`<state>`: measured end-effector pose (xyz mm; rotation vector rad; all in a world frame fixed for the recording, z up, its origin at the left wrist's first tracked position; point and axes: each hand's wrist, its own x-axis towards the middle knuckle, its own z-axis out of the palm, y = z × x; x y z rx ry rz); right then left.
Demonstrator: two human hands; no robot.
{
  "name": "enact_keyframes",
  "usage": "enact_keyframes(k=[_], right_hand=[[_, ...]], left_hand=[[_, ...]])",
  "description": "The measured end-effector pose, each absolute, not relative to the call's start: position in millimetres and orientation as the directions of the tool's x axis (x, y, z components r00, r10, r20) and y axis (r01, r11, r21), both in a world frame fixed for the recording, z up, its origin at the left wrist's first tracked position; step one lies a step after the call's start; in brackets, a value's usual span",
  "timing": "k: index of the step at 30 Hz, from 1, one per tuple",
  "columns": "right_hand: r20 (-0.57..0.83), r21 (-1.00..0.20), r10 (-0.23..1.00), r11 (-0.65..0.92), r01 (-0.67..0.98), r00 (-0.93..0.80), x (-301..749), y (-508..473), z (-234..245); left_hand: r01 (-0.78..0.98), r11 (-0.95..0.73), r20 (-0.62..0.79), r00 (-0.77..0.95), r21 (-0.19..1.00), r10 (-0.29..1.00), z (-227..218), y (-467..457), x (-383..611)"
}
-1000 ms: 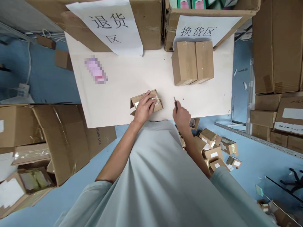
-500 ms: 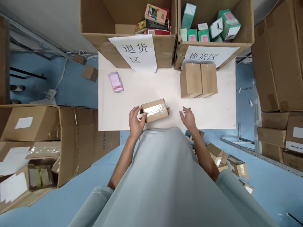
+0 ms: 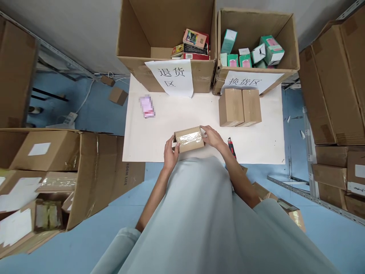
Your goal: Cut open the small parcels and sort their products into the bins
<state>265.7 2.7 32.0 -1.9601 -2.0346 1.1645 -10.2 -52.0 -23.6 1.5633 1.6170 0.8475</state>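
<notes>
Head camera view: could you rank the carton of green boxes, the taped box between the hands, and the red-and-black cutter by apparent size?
1. Carton, clearly largest
2. Taped box
3. Cutter, clearly smallest

Loose, plain, pale grey-blue shirt (image 3: 199, 213) with short sleeves (image 3: 121, 243) and soft folds

Brown parcel (image 3: 189, 140), red-and-black cutter (image 3: 231, 147), white table (image 3: 182, 114), pale-blue shirt (image 3: 199, 205)
</notes>
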Motion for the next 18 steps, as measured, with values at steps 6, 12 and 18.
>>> enact_keyframes(k=[6,12,18], right_hand=[[-0.343,-0.617,0.903,-0.009,0.787,-0.259,273.9,-2.9,22.9],[-0.210,-0.650,0.950,0.042,0.758,-0.232,274.2,-2.3,15.8],[-0.225,-0.671,0.960,-0.030,0.741,-0.165,282.2,-9.2,20.5]], left_hand=[[0.531,0.062,-0.079,0.010,0.845,0.997,-23.0,-50.6,-9.7],[0.532,0.058,-0.084,0.025,0.845,0.996,-21.8,-41.4,-9.1],[0.520,0.086,-0.107,0.010,0.850,0.994,-21.0,-39.7,-10.3]])
